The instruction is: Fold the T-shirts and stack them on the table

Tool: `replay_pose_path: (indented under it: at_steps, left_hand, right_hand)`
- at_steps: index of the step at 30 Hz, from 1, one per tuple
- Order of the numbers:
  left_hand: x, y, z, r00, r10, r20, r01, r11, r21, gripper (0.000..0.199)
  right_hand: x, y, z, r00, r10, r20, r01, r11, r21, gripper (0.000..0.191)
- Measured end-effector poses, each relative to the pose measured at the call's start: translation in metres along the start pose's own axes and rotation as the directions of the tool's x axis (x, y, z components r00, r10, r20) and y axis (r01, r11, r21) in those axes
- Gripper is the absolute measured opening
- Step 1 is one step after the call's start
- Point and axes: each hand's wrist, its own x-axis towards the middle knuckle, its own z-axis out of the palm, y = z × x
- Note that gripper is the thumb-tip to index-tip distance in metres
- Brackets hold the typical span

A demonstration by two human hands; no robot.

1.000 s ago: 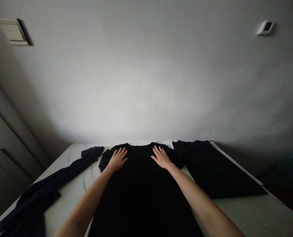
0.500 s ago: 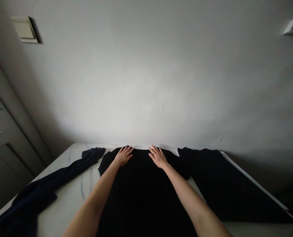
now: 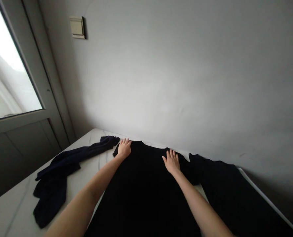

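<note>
Left hand (image 3: 124, 148) pressing flat on a black shirt's (image 3: 141, 197) shoulder, fingers open and spread; right hand (image 3: 171, 162) resting open on the other shoulder. Shirt lying at lower center on a marble table (image 3: 10, 214), between a crumpled navy garment (image 3: 53, 194) at lower left and a black garment (image 3: 235, 197) at lower right.

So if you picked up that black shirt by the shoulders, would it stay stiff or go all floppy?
It would probably go floppy: the black shirt lies flat, and its cloth looks soft and bunched near the right hand. It is likely light, since the left hand just rests on it, open. It might slide a little on the smooth table.
</note>
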Motion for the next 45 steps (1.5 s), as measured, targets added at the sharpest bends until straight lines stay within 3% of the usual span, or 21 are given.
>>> replay_pose_path:
  at_steps: [5,8,11,17,21,25,28,31,34,37,40,45]
  left_hand:
    - [-0.052,0.06,0.012,0.998,0.024,0.066,-0.022,0.999,-0.035,0.054]
    - [-0.08,0.07,0.013,0.995,0.014,0.096,-0.011,1.0,-0.023,0.051]
    - [-0.099,0.052,0.004,0.995,0.009,0.098,-0.01,1.0,0.003,0.053]
    - [-0.12,0.007,-0.006,0.994,0.055,0.093,-0.059,0.998,0.033,0.053]
    - [-0.123,0.001,-0.005,0.995,0.058,0.076,-0.062,0.997,0.05,0.053]
    - [-0.121,0.003,-0.012,0.993,0.071,0.097,-0.076,0.996,0.055,0.052]
    - [-0.128,0.014,-0.02,0.991,0.039,0.127,-0.052,0.994,0.093,0.053]
    - [-0.144,0.04,-0.022,0.994,0.037,0.103,-0.051,0.99,0.135,0.055]
    - [-0.166,0.075,-0.019,0.976,0.204,0.083,-0.21,0.975,0.074,0.055]
    - [-0.188,0.095,-0.019,0.93,0.346,0.125,-0.348,0.937,-0.002,0.051]
    - [-0.207,0.083,-0.025,0.914,0.377,0.152,-0.38,0.925,-0.007,0.051]
    - [-0.243,0.028,-0.041,0.898,0.422,0.125,-0.429,0.903,0.025,0.052]
  right_hand:
    - [-0.047,-0.121,-0.007,0.977,-0.205,0.059,0.184,0.951,0.249,0.053]
    - [-0.075,-0.147,-0.006,0.974,-0.216,0.067,0.188,0.939,0.289,0.054]
    - [-0.094,-0.127,-0.007,0.979,-0.19,0.072,0.165,0.95,0.264,0.057]
    - [-0.114,-0.046,-0.012,0.99,-0.057,0.133,0.036,0.987,0.154,0.059]
    - [-0.127,-0.005,-0.013,0.988,0.066,0.143,-0.081,0.991,0.102,0.058]
    - [-0.138,0.019,-0.018,0.979,0.127,0.16,-0.14,0.987,0.077,0.058]
    - [-0.147,0.014,-0.024,0.966,0.206,0.156,-0.218,0.974,0.063,0.06]
    - [-0.161,-0.018,-0.027,0.969,0.232,0.092,-0.24,0.966,0.099,0.064]
    - [-0.178,-0.064,-0.029,0.999,0.009,0.048,-0.02,0.973,0.229,0.059]
    - [-0.193,-0.09,-0.032,0.987,-0.15,0.049,0.126,0.937,0.327,0.056]
    - [-0.207,-0.077,-0.034,0.993,-0.105,0.054,0.082,0.94,0.331,0.059]
    - [-0.243,-0.014,-0.024,0.999,0.019,0.039,-0.029,0.961,0.275,0.066]
